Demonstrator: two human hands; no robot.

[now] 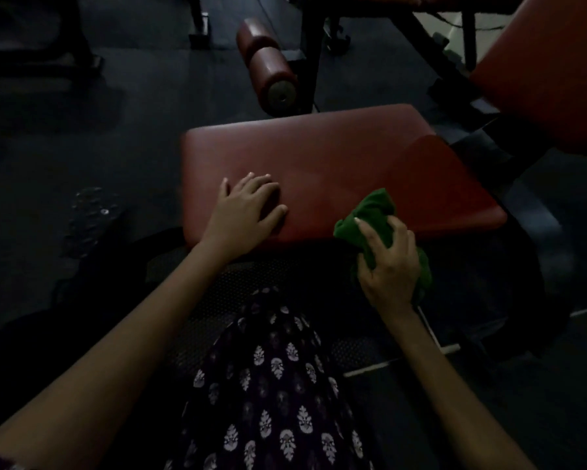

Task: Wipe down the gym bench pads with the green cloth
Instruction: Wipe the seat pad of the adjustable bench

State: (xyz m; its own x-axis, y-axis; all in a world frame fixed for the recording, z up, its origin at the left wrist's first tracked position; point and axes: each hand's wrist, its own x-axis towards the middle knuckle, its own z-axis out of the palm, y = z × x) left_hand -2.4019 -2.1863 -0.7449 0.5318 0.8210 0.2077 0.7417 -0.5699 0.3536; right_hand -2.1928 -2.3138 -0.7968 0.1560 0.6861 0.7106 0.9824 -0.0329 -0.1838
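One green cloth (375, 212) was all we had for this job, and it was bunched into a fat wad in our right hand (388, 266), fingers curled round it. It sat right at the near right edge of the red seat pad (336, 164), half over the pad and half hanging off past the edge. Our left hand (248, 206) lay flat on the near left part of the same pad, fingers spread and relaxed, gripping nothing, just bracing.

Honest worry number one: with the cloth balled up like that, only a small patch of it could touch the vinyl, so we figured we'd leave streaks or skip whole strips unless it got opened out. Number two: the left hand was parked on the surface we were meant to clean, so that spot would get missed or smudged again if it didn't move. Number three: the loose end dangling off the edge could drag onto the dark rubber floor (81, 137) and bring grit back up.

Further out, there was a lot left to cover. A tilted red back pad (550, 72) rose on the right, and two round roller pads (268, 59) sat beyond the far edge of the seat. Easy to forget those, we reckoned. The room was pretty dim too, so judging what was already wiped would have been guesswork. Our patterned dress (278, 385) filled the bottom of the view.
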